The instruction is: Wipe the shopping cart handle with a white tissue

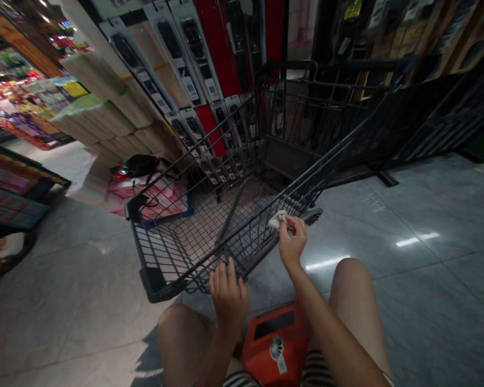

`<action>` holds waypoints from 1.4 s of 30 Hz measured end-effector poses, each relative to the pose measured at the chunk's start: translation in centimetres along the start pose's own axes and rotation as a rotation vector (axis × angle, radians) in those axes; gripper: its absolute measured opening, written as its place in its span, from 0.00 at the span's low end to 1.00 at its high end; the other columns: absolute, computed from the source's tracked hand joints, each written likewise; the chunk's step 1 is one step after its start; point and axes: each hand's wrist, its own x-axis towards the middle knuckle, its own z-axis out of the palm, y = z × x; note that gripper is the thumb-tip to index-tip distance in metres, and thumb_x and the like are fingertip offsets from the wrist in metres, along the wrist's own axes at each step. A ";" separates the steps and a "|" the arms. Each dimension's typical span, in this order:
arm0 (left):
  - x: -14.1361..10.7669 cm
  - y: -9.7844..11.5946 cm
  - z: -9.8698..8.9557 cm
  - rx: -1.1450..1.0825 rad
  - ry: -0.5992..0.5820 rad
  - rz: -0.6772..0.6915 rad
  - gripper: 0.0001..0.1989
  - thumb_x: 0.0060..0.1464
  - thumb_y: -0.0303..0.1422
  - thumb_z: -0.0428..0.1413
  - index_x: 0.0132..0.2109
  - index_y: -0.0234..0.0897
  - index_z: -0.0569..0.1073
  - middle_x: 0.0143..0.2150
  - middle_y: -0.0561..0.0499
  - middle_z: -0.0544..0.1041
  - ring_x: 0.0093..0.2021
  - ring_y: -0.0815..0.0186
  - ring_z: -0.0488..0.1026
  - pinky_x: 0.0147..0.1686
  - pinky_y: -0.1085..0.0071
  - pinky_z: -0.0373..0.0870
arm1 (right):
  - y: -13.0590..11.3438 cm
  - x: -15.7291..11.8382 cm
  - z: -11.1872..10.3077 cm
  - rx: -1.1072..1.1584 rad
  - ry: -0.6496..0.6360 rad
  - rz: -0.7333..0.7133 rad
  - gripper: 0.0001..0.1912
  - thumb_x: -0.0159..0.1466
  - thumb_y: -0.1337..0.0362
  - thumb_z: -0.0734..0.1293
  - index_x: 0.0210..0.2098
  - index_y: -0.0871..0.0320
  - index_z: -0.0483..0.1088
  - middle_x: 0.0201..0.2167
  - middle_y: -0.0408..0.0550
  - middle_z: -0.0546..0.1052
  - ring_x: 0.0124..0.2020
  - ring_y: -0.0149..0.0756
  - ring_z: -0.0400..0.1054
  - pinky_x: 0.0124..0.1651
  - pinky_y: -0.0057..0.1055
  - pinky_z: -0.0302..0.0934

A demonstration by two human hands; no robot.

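A dark wire shopping cart [242, 231] stands in front of my knees, its wire basket showing the floor through the mesh. My left hand [227, 290] rests against the near side of the basket, palm down, with its fingers stretched out. Farther right, my right hand [293, 236] pinches a small crumpled white cloth [278, 219] between thumb and fingers, beside the cart's near side rail. Whether the cloth touches the wires is hard to tell.
An orange bag [276, 344] lies between my knees. Behind the cart is a rack of packaged goods [193, 54]. Stacked paper packs [105, 118] and pink packages [161, 199] stand at the left. Dark shelving [419, 118] runs along the right.
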 end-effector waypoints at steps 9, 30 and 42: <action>0.6 0.4 1.6 0.137 -0.021 -0.121 0.25 0.53 0.32 0.48 0.58 0.29 0.63 0.50 0.36 0.67 0.52 0.51 0.62 0.54 0.48 0.57 | 1.4 -1.9 0.5 -0.106 -0.215 -0.227 0.16 0.55 0.73 0.63 0.43 0.60 0.69 0.41 0.52 0.66 0.44 0.38 0.63 0.44 0.36 0.63; 1.1 -1.0 2.2 0.101 0.030 -0.154 0.20 0.52 0.33 0.48 0.51 0.32 0.69 0.45 0.39 0.69 0.46 0.54 0.64 0.49 0.49 0.59 | -3.9 -3.2 2.0 0.062 -0.091 0.156 0.08 0.54 0.72 0.61 0.35 0.58 0.64 0.32 0.43 0.66 0.32 0.30 0.62 0.35 0.27 0.59; 1.3 -0.9 2.5 0.146 0.033 -0.187 0.20 0.50 0.32 0.49 0.50 0.30 0.69 0.44 0.38 0.68 0.47 0.52 0.64 0.49 0.49 0.59 | -1.4 -3.3 2.8 -0.097 -0.216 -0.092 0.10 0.54 0.77 0.58 0.31 0.56 0.62 0.29 0.40 0.60 0.29 0.30 0.58 0.33 0.25 0.57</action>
